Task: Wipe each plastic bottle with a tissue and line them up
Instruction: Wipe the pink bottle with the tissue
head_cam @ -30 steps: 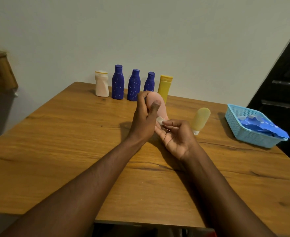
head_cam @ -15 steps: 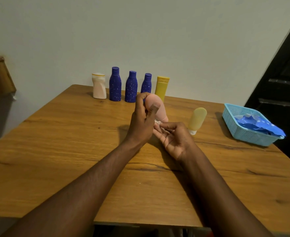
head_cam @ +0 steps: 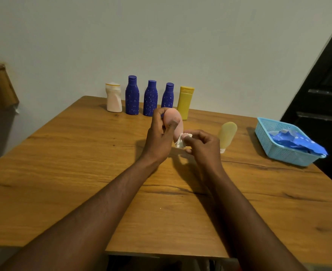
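1. Over the wooden table, I see the left hand wrapped round a pink bottle held clear of the surface, while the right hand pinches a crumpled white tissue against the bottle's lower side
2. My main worry: the bottle looks smooth and rounded, so a hard rub could twist it out of the fingers and drop it
3. The tissue is a small wad, and I judge it could tear or slip from the pinch, leaving patches unwiped
4. A white bottle, three blue bottles and a yellow bottle stand in a row by the wall; setting the pink one down carelessly beside them could topple a neighbour
5. A pale yellow bottle lies on its side just right of the right hand; a stray wrist could send it rolling toward the blue basket
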{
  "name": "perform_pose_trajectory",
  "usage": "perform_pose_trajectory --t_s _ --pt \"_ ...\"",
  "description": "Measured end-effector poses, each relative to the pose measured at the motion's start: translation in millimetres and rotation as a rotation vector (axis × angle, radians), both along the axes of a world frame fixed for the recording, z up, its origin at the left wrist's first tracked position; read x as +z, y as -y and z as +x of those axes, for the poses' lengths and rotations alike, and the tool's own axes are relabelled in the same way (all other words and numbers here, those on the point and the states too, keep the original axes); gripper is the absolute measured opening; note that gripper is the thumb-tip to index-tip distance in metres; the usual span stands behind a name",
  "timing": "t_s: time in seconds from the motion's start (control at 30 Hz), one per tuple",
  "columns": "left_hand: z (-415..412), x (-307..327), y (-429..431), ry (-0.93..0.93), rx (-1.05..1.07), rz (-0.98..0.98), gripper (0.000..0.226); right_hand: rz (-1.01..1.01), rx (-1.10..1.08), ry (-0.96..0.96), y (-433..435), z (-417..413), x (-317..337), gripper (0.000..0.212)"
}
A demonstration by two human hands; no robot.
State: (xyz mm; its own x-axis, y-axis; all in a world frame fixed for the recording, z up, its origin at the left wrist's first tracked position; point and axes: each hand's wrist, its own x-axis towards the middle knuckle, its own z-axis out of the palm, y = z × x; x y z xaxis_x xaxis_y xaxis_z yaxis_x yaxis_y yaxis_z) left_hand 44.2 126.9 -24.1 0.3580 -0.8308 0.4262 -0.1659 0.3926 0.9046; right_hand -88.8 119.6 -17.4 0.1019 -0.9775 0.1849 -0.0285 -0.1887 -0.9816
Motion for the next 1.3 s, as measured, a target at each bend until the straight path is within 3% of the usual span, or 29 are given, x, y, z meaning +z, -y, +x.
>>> perform_pose_trajectory --t_s 0.1,0.23,0.7,0.97,1.1,1.3 --pt "5.5 -1.5 1.8 -0.072 -0.001 0.034 0.038 -0.170 0.046 -0.106 -1.5 6.6 -8.0 0.018" --pt "0.2 -2.2 0.3 -0.129 -0.120 0.071 0.036 -0.342 -0.051 -0.140 1.0 11.1 -4.8 0.029" --pt "-0.7 -2.4 -7.9 -0.124 -0.223 0.130 0.042 -0.393 -0.133 -0.169 7.9 -5.5 -2.2 0.019" --pt "-2.3 -0.2 -18.5 -0.037 -0.307 0.109 0.046 -0.511 -0.173 -0.164 7.8 -9.2 3.0 0.030" --pt "2.2 -2.3 -17.3 -0.061 -0.253 0.113 0.045 -0.466 -0.135 -0.205 4.8 -10.2 -4.3 0.020" --pt "7.2 -3.7 -14.8 -0.106 -0.176 0.119 0.047 -0.194 0.014 -0.395 9.9 -17.9 -20.9 0.015"
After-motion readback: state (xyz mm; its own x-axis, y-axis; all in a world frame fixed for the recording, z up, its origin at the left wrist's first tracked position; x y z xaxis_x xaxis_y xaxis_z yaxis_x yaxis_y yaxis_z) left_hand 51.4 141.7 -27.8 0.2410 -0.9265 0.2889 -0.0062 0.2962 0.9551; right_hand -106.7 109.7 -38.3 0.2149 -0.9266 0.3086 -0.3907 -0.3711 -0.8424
